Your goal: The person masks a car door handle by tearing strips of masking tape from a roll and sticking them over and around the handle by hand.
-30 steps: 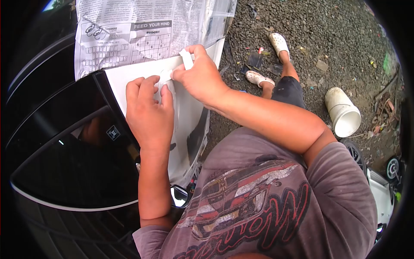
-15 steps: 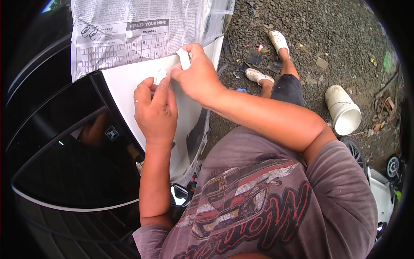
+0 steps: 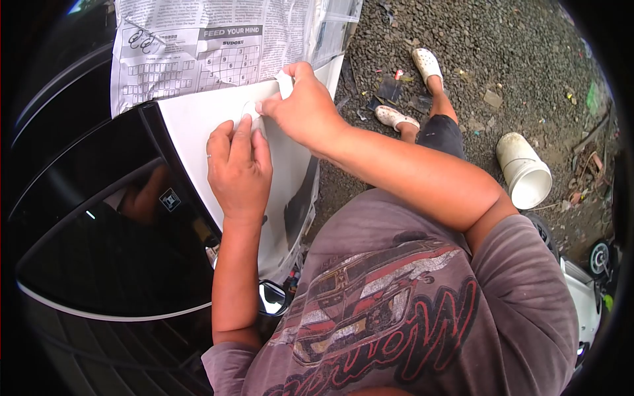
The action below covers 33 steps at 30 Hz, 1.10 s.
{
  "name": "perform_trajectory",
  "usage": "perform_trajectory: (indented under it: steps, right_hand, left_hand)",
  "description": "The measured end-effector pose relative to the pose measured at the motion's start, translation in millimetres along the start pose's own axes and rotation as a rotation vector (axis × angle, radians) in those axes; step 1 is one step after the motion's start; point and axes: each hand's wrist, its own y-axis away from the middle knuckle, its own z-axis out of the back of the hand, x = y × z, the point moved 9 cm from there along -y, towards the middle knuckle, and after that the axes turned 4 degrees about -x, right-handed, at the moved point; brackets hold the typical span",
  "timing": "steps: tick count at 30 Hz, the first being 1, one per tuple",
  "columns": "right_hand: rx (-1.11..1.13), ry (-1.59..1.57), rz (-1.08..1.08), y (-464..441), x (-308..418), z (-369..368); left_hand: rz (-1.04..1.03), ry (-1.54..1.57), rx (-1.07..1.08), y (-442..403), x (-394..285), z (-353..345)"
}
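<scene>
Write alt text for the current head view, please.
A person's left hand and right hand are close together over a car's white panel, the right holding a white strip; newspaper lies beyond, and a bucket rests on the ground.

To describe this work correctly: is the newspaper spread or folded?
Spread: the newspaper shows a broad printed surface, sudoku grid included, beside the white car panel. Whether it is doubled underneath, I cannot tell.

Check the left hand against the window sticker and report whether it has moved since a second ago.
Yes: the left hand has shifted slightly toward the picture's right, farther from the sticker on the dark window.
</scene>
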Motion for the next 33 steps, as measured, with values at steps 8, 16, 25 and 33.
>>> perform_trajectory:
  steps: [8, 16, 25, 33]
  right_hand:
    - [-0.032, -0.051, 0.038, 9, -20, 13]
    - [0.018, -0.077, 0.453, 41, 13, 7]
    - [-0.026, 0.259, 0.873, 65, 31, -1]
    - [0.105, 0.113, 0.526, 53, 8, 2]
  left_hand:
    - [-0.029, -0.041, -0.019, 6, 0, 5]
    - [-0.018, -0.040, 0.070, 14, 0, -3]
    - [-0.040, -0.078, 0.060, 18, 0, -1]
    - [0.034, -0.064, 0.114, 24, 1, -2]
